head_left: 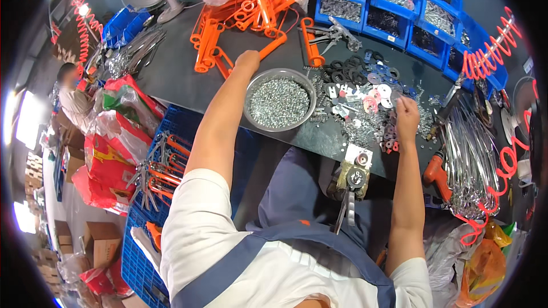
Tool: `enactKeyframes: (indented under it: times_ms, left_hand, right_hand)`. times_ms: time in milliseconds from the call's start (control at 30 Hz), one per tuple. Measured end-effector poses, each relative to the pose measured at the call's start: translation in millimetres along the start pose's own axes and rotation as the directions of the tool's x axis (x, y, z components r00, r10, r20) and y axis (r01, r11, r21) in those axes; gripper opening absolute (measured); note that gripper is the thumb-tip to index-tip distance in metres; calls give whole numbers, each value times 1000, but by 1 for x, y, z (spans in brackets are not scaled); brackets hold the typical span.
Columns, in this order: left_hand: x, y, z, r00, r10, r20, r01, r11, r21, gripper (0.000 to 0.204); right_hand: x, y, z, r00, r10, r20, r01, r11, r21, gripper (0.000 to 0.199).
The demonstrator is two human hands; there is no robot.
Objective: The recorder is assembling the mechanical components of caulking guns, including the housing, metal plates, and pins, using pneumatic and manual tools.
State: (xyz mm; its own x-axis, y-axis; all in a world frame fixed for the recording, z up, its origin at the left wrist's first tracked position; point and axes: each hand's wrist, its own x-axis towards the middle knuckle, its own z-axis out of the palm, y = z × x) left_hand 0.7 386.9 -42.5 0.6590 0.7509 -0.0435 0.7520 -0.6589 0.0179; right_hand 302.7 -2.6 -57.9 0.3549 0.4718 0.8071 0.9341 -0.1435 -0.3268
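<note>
While left hand point(247, 59) grips orange handle point(273, 44), maybe

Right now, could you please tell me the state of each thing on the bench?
Left hand: closed on an orange handle.
Right hand: pinching among the washers; what it grips is too small to tell.
Bowl: full of screws.
Blue bins: open, filled with hardware.

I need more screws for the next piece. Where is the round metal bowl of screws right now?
In the head view the metal bowl of screws sits on the dark workbench just left of centre, right beside the left hand and the orange handles, left of the scattered washers.
</note>
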Motion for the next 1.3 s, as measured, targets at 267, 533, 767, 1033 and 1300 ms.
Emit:
enactKeyframes:
  times_ms: [267,533,767,1033,1300]
  left_hand:
    - [-31,-5,-48,881,-356,-312,-221,273,-936,23]
    - [-203,158,-104,900,380,-214,96,-650,-754,98]
    - [-260,251,-62,869,378,-320,-100,-499,-861,73]
    - [-262,253,4,799,541,-260,-191,-182,-965,74]
    - [-275,252,13,857,492,-155,-340,313,-887,53]
  right_hand:
    - [-12,-49,-79,613,415,673,-590,-327,739,23]
    - [-39,-97,-90,682,364,635,-585,-250,772,30]
    - [-73,-121,-128,576,617,536,-664,-29,747,22]
    - [-92,-126,-144,647,616,449,-691,224,687,25]
    - [-93,-136,-139,879,361,311,-474,609,636,14]
